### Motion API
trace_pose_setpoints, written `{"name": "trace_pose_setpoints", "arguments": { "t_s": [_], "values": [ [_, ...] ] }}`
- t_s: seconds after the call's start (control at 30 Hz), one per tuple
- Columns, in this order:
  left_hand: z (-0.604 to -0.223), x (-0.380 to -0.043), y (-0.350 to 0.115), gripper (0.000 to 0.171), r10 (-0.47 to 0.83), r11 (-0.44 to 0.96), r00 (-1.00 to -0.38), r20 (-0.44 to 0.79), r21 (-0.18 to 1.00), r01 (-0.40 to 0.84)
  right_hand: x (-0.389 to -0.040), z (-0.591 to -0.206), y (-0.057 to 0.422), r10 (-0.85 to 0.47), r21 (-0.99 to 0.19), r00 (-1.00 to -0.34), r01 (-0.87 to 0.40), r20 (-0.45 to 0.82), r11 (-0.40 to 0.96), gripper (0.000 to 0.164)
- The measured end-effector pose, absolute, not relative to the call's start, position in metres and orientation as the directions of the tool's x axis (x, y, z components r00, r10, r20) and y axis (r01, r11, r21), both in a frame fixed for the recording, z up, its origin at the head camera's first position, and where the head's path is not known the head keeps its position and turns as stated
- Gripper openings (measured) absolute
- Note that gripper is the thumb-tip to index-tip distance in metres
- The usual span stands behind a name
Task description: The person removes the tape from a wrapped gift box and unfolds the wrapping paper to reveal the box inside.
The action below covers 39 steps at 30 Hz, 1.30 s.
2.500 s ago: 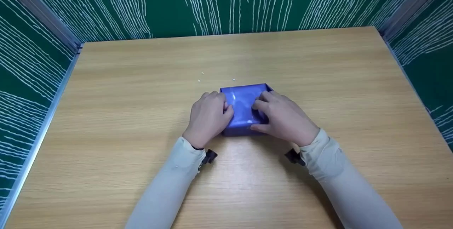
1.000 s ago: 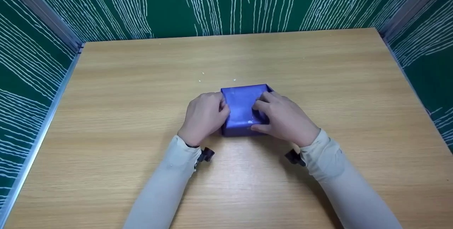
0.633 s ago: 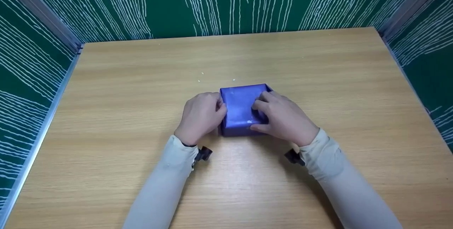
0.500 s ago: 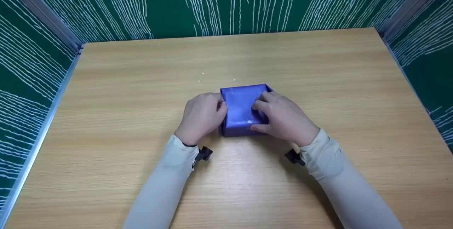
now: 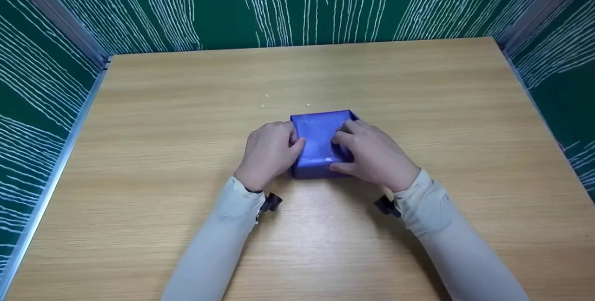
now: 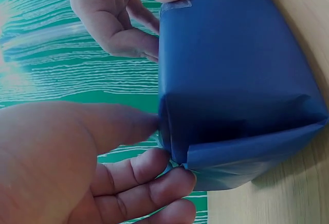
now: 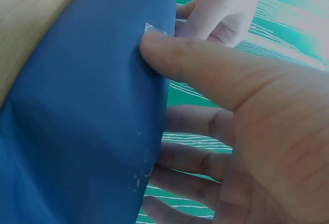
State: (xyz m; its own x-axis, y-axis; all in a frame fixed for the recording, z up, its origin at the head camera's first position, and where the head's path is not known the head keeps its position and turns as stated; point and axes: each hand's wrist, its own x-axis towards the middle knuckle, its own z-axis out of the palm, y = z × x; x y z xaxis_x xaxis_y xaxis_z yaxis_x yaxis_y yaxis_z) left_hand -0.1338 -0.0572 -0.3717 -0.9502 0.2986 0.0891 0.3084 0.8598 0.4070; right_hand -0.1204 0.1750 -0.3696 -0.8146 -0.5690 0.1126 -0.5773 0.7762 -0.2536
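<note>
Box point(image 5: 318, 138) in blue-purple paper point(image 6: 226, 54) sits on the table point(image 5: 186, 101), b/w both hands. L hand point(image 5: 270, 152) pinches the paper at the box's L end, thumb at the top edge, fingertips at the fold. R hand point(image 5: 376, 154) grips the R part: thumb on near side by a bit of tape point(image 6: 177, 4), fingers over the top. Step looks like closing the L end; flap point(image 6: 247, 149) there stands out w/ a dark gap behind. Best, prob.: R hand braces, L hand creases the fold sharp, presses flap flat vs. the end; no yanking, b/c paper may tear or bunch. Far table edge is well off, green walls point(image 5: 214, 12) beyond. White bits point(image 5: 308, 104) lie just past box's far side; avoid. Most room L & R; near edge n/a, out of view.
</note>
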Motion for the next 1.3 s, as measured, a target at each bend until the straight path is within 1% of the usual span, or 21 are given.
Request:
{"name": "trace_pose_setpoints", "arguments": {
  "t_s": [0.23,0.43,0.53,0.9,1.3],
  "values": [
    [-0.372,-0.135,-0.058,0.032,0.306,0.854,-0.945,0.114,0.406,0.325,-0.121,-0.369,0.175,-0.565,-0.252,-0.819,-0.570,0.102,0.782,0.051],
    [-0.372,-0.135,-0.059,0.030,0.299,0.859,-0.946,0.126,0.396,0.325,-0.121,-0.370,0.176,-0.579,-0.246,-0.804,-0.593,0.134,0.766,0.049],
    [-0.370,-0.135,-0.060,0.029,0.293,0.862,-0.948,0.122,0.395,0.317,-0.121,-0.370,0.176,-0.585,-0.242,-0.797,-0.603,0.147,0.760,0.048],
    [-0.368,-0.136,-0.065,0.025,0.280,0.869,-0.956,0.086,0.401,0.290,-0.121,-0.369,0.176,-0.580,-0.248,-0.804,-0.593,0.132,0.766,0.049],
    [-0.366,-0.137,-0.070,0.027,0.269,0.872,-0.961,0.060,0.410,0.269,-0.121,-0.369,0.175,-0.571,-0.259,-0.813,-0.578,0.110,0.774,0.050]
  ]
}}
